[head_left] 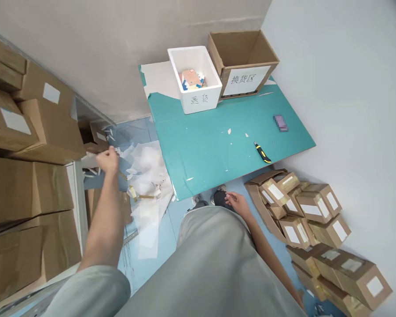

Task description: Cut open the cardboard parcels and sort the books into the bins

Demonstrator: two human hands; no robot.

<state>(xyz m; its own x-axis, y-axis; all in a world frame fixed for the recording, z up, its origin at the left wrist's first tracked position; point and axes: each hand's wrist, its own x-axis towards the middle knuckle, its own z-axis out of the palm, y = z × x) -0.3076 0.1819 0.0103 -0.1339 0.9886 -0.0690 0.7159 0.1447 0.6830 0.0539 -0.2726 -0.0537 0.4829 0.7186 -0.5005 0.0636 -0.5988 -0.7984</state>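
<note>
My left hand (108,160) is stretched out to the left, over the floor beside the shelf. Its fingers are closed; a whitish scrap shows by the fingertips, but whether it is held I cannot make out. Below and to the right lies a heap of white wrapping sheets (148,169). Near my body, just off the table's front edge, hangs my right hand (236,202), its fingers loosely bent and slightly apart, with nothing seen in them. A black and yellow utility knife (262,152) lies on the green-topped table (204,145).
At the table's back stand a white bin (201,100) with packets inside and an open cardboard box (247,81). A blurred-out purple item (280,123) lies on the right. Stacked cartons (53,132) fill the left shelf; taped boxes (313,204) crowd the right floor.
</note>
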